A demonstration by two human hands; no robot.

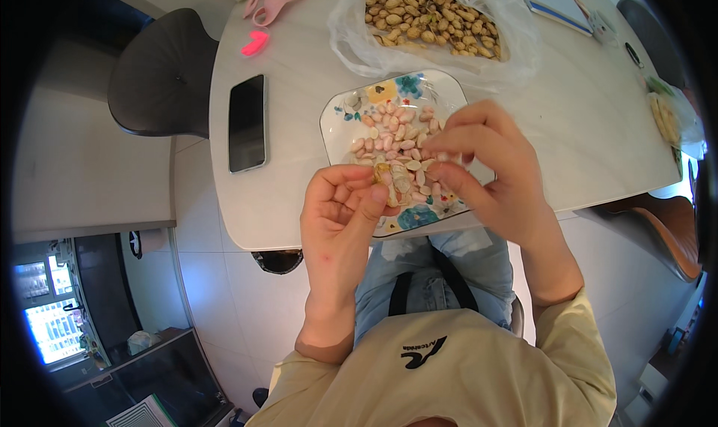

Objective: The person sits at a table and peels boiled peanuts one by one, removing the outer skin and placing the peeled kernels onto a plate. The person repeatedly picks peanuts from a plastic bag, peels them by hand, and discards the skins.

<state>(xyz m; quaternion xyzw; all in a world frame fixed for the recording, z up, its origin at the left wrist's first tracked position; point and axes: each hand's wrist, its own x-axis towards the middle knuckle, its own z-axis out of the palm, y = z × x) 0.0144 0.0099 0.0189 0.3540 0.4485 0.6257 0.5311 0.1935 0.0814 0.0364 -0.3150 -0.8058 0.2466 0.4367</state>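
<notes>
Between the thumb and fingers of my left hand [348,208] is a split peanut shell [394,181], its pale inside turned up. It is held over the near part of a square floral plate [339,132]. Shelled peanut kernels [392,130], mostly pink, lie heaped on that plate. My right hand [488,158] hovers above the plate's right side, thumb and index finger apart around some kernels; whether a kernel is between its fingertips I cannot tell. Beyond the plate, a clear plastic bag [350,51] lies spread around many unshelled peanuts [426,17].
A smartphone [247,124] lies dark at the left of the pale table [291,202]. Past it are a bright pink item [255,44] and a pink plastic tool [275,3]. Notebooks [552,3] lie at the far right, a bagged item [673,113] at the right edge. Chairs [162,79] surround the table.
</notes>
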